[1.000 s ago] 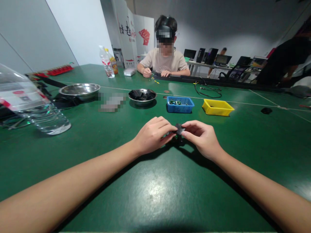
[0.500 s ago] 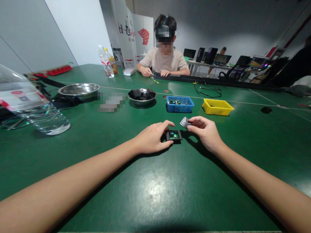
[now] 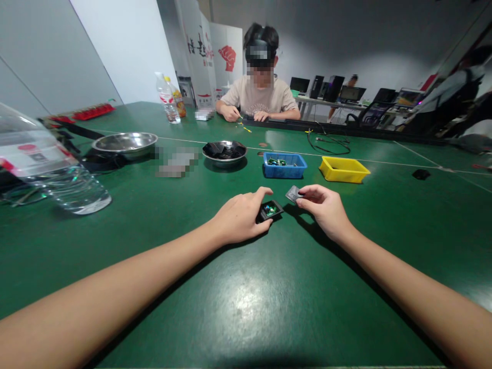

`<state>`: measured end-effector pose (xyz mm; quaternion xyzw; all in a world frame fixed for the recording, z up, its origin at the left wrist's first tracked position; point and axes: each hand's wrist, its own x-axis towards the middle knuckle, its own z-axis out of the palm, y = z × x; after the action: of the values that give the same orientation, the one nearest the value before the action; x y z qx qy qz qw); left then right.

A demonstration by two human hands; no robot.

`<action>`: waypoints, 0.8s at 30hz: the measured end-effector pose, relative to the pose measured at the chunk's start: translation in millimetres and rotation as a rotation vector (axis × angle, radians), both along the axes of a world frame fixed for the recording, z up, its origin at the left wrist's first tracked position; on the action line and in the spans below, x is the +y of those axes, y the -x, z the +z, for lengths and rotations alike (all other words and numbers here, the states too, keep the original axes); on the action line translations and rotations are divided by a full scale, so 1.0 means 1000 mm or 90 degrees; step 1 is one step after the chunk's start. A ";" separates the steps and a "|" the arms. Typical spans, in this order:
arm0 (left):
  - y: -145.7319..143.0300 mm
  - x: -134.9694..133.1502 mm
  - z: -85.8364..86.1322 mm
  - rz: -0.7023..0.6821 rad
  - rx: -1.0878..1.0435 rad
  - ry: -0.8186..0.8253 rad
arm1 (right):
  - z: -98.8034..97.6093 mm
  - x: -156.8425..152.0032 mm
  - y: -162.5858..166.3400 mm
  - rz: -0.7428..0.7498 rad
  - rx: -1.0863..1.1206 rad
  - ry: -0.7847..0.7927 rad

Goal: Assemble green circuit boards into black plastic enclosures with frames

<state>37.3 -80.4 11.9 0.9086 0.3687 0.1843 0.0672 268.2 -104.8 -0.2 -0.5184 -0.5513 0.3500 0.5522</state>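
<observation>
A small black case (image 3: 271, 209) with a green circuit board inside sits at the middle of the table, its open side up and slightly turned. My left hand (image 3: 243, 215) is around its left side, thumb along the near edge and index finger raised above; the other fingers are hidden behind the hand. Just right of the case, my right hand (image 3: 325, 206) pinches a flat grey cover (image 3: 293, 193) with marking on it between thumb and fingers. The cover is held above the table, apart from the case.
Beyond my hands stand a blue bin (image 3: 285, 170) of circuit boards, a yellow bin (image 3: 343, 174) and a metal bowl (image 3: 224, 159) of black parts. Left are a metal dish (image 3: 126, 148) and a large water bottle (image 3: 49, 159). A person (image 3: 265, 95) sits opposite; a cable (image 3: 332, 145) lies far right.
The black case has turned and shifted slightly left with my left hand. The grey cover in my right hand has barely moved.
</observation>
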 end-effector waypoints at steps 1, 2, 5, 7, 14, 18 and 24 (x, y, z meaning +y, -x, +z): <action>0.000 0.000 0.000 0.006 0.006 -0.005 | 0.000 0.000 0.000 0.000 0.003 0.002; 0.000 0.000 0.001 0.007 0.008 -0.004 | 0.000 0.000 0.000 0.000 0.009 0.005; 0.000 -0.003 0.001 -0.051 -0.013 0.050 | 0.000 0.000 0.000 0.003 0.023 0.011; 0.000 -0.005 0.000 -0.129 -0.040 0.099 | -0.001 0.000 0.000 0.002 0.028 0.011; 0.004 -0.002 0.001 -0.153 -0.137 0.037 | 0.001 -0.001 0.001 0.005 0.038 -0.009; 0.004 0.003 0.000 -0.227 -0.128 0.040 | 0.002 -0.003 0.004 0.032 0.034 -0.028; -0.003 0.004 -0.009 -0.223 -0.137 0.133 | 0.001 -0.005 0.007 0.029 0.022 -0.022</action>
<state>40.8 -76.0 2.9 0.9220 0.2131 0.2263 0.2311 261.4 -109.6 1.1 -0.4901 -0.5590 0.3619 0.5625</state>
